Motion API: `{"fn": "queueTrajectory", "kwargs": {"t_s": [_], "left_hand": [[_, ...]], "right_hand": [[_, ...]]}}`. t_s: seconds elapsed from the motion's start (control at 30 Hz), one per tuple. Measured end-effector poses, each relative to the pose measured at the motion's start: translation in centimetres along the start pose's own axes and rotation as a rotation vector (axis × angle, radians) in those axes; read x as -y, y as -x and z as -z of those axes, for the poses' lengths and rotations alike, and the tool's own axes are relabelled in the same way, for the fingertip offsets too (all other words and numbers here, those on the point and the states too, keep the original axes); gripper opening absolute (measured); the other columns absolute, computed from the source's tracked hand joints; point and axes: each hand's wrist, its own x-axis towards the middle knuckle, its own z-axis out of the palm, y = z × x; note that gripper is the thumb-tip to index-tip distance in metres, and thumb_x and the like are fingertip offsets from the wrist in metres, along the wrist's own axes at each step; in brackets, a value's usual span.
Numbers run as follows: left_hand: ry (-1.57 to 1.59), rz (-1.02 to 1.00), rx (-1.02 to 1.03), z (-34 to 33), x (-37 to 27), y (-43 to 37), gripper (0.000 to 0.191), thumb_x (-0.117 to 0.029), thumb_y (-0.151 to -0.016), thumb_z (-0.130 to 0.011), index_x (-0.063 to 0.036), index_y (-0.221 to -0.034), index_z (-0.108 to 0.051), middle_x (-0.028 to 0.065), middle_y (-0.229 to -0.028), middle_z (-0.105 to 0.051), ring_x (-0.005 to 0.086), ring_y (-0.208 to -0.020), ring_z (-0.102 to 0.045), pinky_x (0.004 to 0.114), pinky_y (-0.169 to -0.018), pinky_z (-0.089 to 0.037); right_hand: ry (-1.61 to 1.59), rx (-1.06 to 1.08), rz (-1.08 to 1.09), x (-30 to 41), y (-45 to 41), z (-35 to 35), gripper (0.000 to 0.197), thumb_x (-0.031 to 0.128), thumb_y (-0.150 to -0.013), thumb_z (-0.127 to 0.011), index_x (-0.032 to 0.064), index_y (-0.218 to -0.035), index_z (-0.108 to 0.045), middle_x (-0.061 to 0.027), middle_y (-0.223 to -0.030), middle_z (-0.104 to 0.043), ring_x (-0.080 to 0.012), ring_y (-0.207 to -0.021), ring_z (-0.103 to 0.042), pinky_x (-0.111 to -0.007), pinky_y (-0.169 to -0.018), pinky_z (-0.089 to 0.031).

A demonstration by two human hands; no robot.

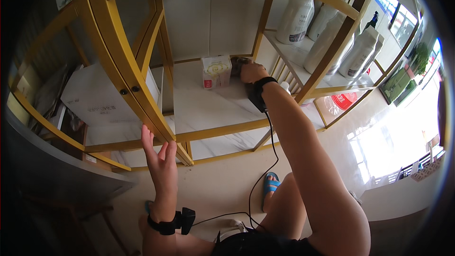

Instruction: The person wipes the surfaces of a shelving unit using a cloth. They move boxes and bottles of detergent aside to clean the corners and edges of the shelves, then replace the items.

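My right hand point(253, 72) reaches deep onto the marbled shelf point(209, 110) and is closed on a dark, bunched thing that looks like a cloth point(236, 67). Its exact shape is partly hidden by the fingers. Just left of it a small white and pink carton point(217, 72) stands upright, printed with a yellow emblem. My left hand point(161, 156) is at the foot of the gold-coloured shelf post point(142, 103). Its fingers are spread and their tips touch the frame, with nothing held in them.
Large white bottles point(295, 17) stand on a higher side shelf at right. A white box point(103, 96) sits in the left bay. Black cables point(272, 149) run from both wrist bands. A red-labelled clear package point(341, 101) lies low at right, and a dark curved surface point(53, 163) borders the left.
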Motion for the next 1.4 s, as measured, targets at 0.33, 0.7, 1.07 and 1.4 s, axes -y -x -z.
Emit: {"fn": "queueTrajectory", "kwargs": {"t_s": [0.33,0.7,1.07,1.4], "left_hand": [[-0.072,-0.048,0.009,0.3,0.9,-0.1,0.068,-0.014,-0.093,-0.056,-0.0066,-0.150,-0.020,0.0214,-0.151,-0.027,0.0320,-0.141,-0.027,0.047,-0.108,-0.037],[-0.021,-0.038,0.017,0.8,0.8,-0.4,0.065,-0.016,-0.094,-0.057,-0.0046,-0.149,-0.023,0.0194,-0.151,-0.028,0.0308,-0.139,-0.030,0.045,-0.109,-0.036],[0.022,-0.062,-0.016,0.2,2.1,-1.0,0.068,-0.017,-0.093,-0.059,-0.0034,-0.149,-0.023,0.0195,-0.152,-0.024,0.0306,-0.140,-0.027,0.044,-0.107,-0.038],[0.060,-0.025,0.012,-0.1,2.3,-1.0,0.072,-0.020,-0.092,-0.060,-0.0025,-0.149,-0.021,0.0185,-0.152,-0.024,0.0309,-0.140,-0.027,0.044,-0.107,-0.037]], "right_hand": [[-0.058,-0.002,-0.023,-0.6,-2.6,1.2,0.050,0.024,-0.088,-0.045,0.0053,-0.134,-0.053,-0.0220,-0.147,-0.040,-0.0397,-0.129,-0.048,-0.052,-0.104,-0.040],[-0.206,-0.054,-0.235,-1.3,4.0,0.7,0.054,0.032,-0.091,-0.045,-0.0019,-0.133,-0.051,-0.0256,-0.131,-0.056,-0.0382,-0.125,-0.053,-0.044,-0.104,-0.041],[-0.079,-0.264,-0.145,-2.4,13.3,-3.7,0.057,0.032,-0.086,-0.052,-0.0050,-0.129,-0.049,-0.0289,-0.120,-0.057,-0.0399,-0.112,-0.059,-0.046,-0.091,-0.050],[0.250,-0.388,0.091,0.5,18.7,-6.2,0.041,0.024,-0.083,-0.064,0.0034,-0.117,-0.055,-0.0202,-0.104,-0.060,-0.0339,-0.094,-0.063,-0.044,-0.075,-0.054]]}}
